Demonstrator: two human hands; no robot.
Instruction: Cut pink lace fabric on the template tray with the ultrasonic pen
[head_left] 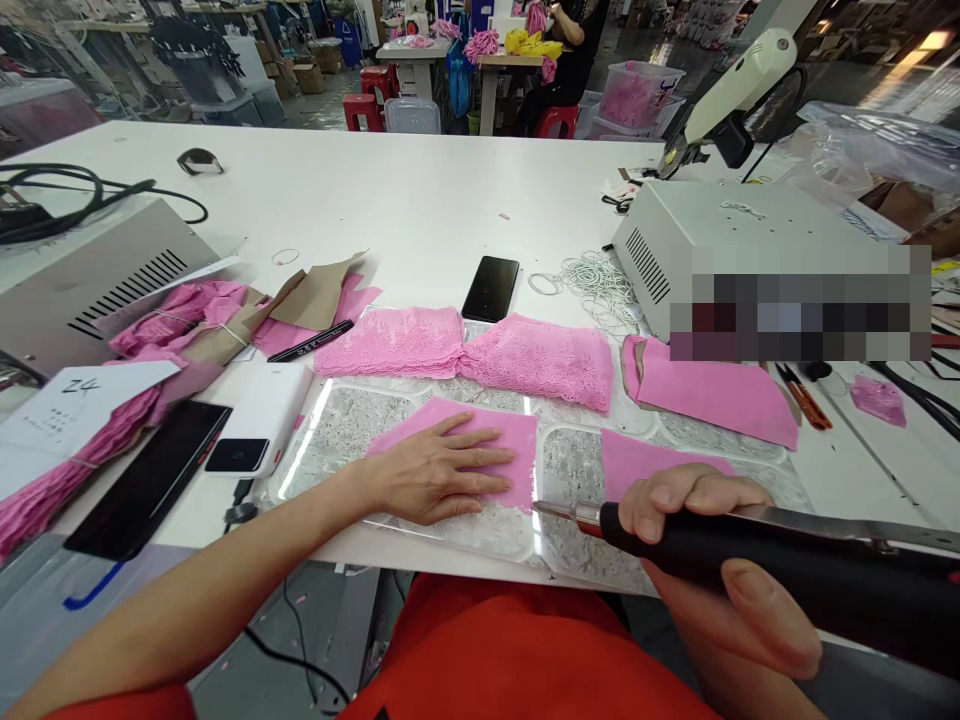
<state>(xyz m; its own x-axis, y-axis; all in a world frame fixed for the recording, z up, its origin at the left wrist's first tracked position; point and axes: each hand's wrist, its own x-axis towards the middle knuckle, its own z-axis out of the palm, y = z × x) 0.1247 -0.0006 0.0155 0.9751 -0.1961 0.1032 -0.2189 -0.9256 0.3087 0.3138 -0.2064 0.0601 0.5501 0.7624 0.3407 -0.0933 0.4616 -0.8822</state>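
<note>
My left hand [448,468] lies flat, fingers stretched, on a pink fabric piece [517,440] over a clear-edged, grey-patterned mat [341,415]. In my right hand [720,540] is a thick black-handled tool [697,540] with a pointed metal tip. That tip is at the right edge of the fabric under my left hand; whether it touches cannot be told. Partly behind my right hand lies a second pink piece [637,462]. Two pink lace pieces [540,355] are side by side along the mat's far part. To their right rests a folded pink piece [712,395].
A black phone [491,288] and tangled white elastic cord [592,285] lie beyond the lace. Grey vented boxes [652,240] flank the table. At left are a white power bank [259,420], a dark phone [150,475] and tied pink bundles [75,460]. A person [574,50] sits farther back.
</note>
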